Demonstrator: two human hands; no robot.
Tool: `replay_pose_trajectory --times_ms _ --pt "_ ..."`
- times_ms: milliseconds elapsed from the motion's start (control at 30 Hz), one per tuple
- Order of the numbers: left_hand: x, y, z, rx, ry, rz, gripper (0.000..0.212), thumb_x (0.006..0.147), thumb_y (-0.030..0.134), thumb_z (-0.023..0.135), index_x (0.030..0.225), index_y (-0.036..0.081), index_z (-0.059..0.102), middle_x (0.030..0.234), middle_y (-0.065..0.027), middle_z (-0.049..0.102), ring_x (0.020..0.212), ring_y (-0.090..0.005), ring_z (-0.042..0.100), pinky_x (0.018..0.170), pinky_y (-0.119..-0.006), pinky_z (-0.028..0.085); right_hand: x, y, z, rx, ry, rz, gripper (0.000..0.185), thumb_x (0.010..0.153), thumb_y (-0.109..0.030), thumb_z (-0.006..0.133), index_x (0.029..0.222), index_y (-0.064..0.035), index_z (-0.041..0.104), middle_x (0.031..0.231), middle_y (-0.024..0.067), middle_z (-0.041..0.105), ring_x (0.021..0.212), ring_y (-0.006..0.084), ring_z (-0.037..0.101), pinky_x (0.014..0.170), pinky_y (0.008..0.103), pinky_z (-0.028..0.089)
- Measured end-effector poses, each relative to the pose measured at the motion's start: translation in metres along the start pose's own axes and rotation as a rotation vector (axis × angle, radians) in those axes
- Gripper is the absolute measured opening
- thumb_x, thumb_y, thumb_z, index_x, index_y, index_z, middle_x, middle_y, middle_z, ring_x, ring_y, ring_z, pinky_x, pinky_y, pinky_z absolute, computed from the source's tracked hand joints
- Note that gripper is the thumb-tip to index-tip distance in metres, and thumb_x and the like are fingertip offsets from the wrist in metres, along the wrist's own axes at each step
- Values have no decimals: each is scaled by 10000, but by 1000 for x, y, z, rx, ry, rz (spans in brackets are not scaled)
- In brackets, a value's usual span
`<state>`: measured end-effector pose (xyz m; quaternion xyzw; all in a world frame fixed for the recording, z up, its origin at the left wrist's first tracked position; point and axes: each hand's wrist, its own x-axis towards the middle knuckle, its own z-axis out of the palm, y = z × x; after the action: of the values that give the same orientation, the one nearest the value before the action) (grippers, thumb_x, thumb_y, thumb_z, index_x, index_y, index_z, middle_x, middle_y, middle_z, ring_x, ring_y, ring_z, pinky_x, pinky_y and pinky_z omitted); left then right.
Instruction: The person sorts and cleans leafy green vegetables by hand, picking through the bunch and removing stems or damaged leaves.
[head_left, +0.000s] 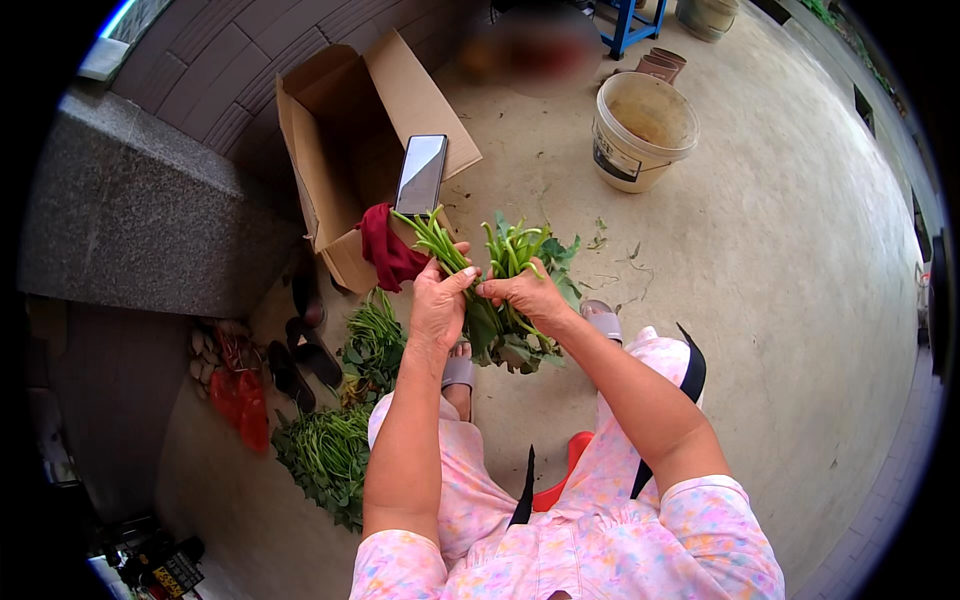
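Observation:
My left hand (441, 300) holds a bundle of green stems (442, 244), their cut-looking ends pointing up and away from me. My right hand (531, 296) is closed around a second bunch of leafy greens (517, 251), with dark leaves hanging below and beside it. Both hands are close together in front of my knees, the thumbs nearly touching. Where the two bunches meet under the fingers, I cannot tell them apart. On the floor to my left lie a smaller pile of greens (373, 330) and a larger pile of greens (326, 457).
Ahead to the left lies an open cardboard box (300, 161), with a smartphone (421, 176) and a dark red cloth (390, 251) at its near edge. A plastic bucket (637, 161) stands ahead right. Black slippers (289, 375) and a red plastic bag (244, 405) are at left.

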<state>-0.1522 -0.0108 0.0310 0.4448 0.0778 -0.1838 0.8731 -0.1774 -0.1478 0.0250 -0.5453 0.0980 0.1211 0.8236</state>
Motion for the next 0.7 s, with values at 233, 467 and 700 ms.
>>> replay_pose_trajectory --times_ms 233,467,700 --pt "-2 2 0 41 -52 -34 372 718 -69 574 1075 -11 487 855 -44 531 785 -134 521 750 -260 437 -3 -5 3 -3 32 1 103 648 -41 645 721 -13 580 644 22 566 532 93 504 490 225 403" --pt "-1 4 -4 124 -85 -44 332 733 -35 583 1051 -6 493 858 -39 533 772 -132 524 729 -248 426 -1 -7 -3 -71 61 22 79 620 -62 610 661 -9 569 597 22 546 499 96 490 466 229 384" --pt "-1 6 -5 171 -80 -83 306 745 15 612 1027 -2 495 825 -39 545 748 -142 541 703 -259 442 2 -2 -8 -32 61 4 51 617 -40 596 646 -8 568 598 29 550 517 93 494 473 226 380"
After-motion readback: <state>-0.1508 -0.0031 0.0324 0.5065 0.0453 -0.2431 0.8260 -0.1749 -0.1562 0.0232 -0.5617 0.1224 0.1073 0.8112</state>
